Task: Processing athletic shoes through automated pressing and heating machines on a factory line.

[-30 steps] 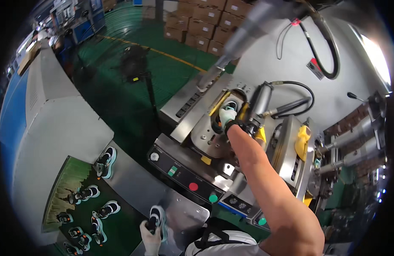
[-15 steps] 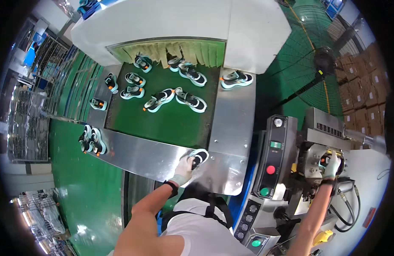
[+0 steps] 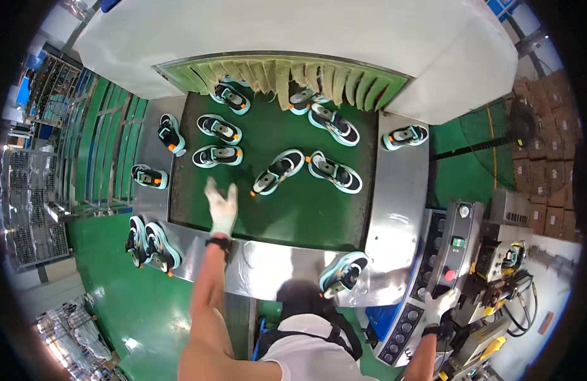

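Note:
My left hand [image 3: 222,206], in a pale glove, hovers over the near left part of the green conveyor belt [image 3: 274,222]. Its fingers are spread and hold nothing. Closest to it are two sneakers: one sneaker [image 3: 218,155] just beyond its fingertips, and another sneaker [image 3: 278,171] to the right. My right hand [image 3: 441,303], also gloved, lies with fingers apart on the lower end of a control panel [image 3: 462,232], below its red button [image 3: 450,275]. A black and mint sneaker [image 3: 344,273] rests alone on the front metal ledge. Another shoe [image 3: 512,255] sits in the machine at right.
Several more sneakers lie on the belt and its metal borders, including a pair [image 3: 155,244] at the left corner. Behind the belt hangs a green strip curtain [image 3: 274,73] under a white housing [image 3: 293,32]. A fan [image 3: 519,124] and stacked cartons [image 3: 547,165] stand at right.
My left hand has let go of the sneaker on the front ledge and moved left over the belt. My right hand has left the shoe in the machine and come down to the control panel.

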The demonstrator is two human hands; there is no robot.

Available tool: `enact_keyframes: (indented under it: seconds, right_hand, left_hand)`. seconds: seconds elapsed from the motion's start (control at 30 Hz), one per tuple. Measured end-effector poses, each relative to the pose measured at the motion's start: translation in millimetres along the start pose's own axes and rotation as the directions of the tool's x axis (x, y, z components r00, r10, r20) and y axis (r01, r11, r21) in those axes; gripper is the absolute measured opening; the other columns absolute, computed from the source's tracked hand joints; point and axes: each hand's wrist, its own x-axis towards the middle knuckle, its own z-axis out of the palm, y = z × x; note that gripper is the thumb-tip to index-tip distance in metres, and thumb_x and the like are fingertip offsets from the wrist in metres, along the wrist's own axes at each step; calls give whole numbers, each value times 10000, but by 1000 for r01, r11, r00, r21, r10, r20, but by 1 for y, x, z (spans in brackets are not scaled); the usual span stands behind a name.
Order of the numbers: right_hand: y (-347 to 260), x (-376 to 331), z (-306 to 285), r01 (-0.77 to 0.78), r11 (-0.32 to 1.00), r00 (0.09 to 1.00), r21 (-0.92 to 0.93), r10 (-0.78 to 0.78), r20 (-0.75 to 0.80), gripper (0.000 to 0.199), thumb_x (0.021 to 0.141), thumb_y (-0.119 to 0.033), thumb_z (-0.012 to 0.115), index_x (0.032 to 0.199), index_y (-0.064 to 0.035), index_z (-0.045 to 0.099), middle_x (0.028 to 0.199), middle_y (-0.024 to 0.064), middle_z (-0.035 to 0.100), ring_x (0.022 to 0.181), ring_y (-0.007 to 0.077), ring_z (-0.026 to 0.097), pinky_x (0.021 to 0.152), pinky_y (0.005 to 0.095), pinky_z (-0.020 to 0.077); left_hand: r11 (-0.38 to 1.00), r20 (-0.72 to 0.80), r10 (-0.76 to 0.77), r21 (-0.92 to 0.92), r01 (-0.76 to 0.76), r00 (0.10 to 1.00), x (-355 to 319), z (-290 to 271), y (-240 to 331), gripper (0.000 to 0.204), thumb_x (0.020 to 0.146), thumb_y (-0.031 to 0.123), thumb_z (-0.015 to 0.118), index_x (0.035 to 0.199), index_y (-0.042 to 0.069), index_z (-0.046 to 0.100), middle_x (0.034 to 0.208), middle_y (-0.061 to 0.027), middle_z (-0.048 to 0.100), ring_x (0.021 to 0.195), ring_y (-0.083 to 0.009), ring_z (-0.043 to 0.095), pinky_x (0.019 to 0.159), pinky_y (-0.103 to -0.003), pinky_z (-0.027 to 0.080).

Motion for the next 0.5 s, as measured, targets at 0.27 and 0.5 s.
enact_keyframes:
  seconds: [0.27, 0.5]
  right_hand:
    - [-79, -41, -2, 17, 957, 992, 289, -53, 118, 904, 830, -149, 740, 1551, 31, 224, 1606, 303, 197, 1509, 422, 189, 1233, 481, 182]
    - [-203, -103, -90, -161, 646, 962, 746, -67, 266, 772, 878, -65, 675, 1532, 50, 283, 1533, 235, 403, 1411, 281, 408, 1179, 381, 304]
  left_hand:
    - [930, 67, 148, 331, -162, 987, 152, 10, -72, 255, 989, 249, 572, 1131, 43, 622, 1181, -168, 589, 1109, -389, 558, 927, -463, 476]
    - [907, 159, 417, -18, -420, 895, 59, -72, 53, 119, 919, 170, 665, 993, 78, 678, 969, -105, 685, 863, -324, 685, 746, -378, 558]
